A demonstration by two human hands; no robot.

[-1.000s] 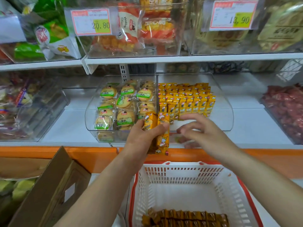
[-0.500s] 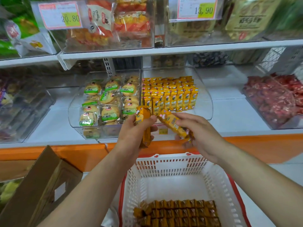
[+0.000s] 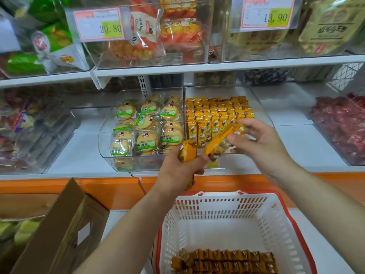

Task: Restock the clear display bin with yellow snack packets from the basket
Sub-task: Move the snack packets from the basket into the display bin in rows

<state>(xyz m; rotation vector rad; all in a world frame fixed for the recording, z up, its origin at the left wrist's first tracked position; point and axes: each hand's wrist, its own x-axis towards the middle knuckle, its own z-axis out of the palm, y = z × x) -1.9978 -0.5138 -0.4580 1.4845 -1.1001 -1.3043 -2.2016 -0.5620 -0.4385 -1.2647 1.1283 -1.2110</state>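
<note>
A tub (image 3: 103, 135) left of the clear display bin (image 3: 260, 109) held round cookies; the bin held yellow snack packets (image 3: 217, 115). Before it, the left hand (image 3: 177, 173) had a tight grip on a bunch (image 3: 187, 152), and the right hand (image 3: 264, 147) pinched one packet (image 3: 219, 144). The basket (image 3: 217, 212) below held more. Price tags (image 3: 100, 26) above read 20.80 and 13.90.

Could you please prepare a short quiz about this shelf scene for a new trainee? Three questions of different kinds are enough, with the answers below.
1. True or false: the basket is empty.
2. Choose one: the right hand pinches A) a yellow packet, B) a bottle, C) nothing.
3. Short answer: what fills the bin directly left of the clear display bin?

Key
1. False: packets lie at its bottom.
2. A.
3. Round biscuits in green-labelled wrappers.
</note>
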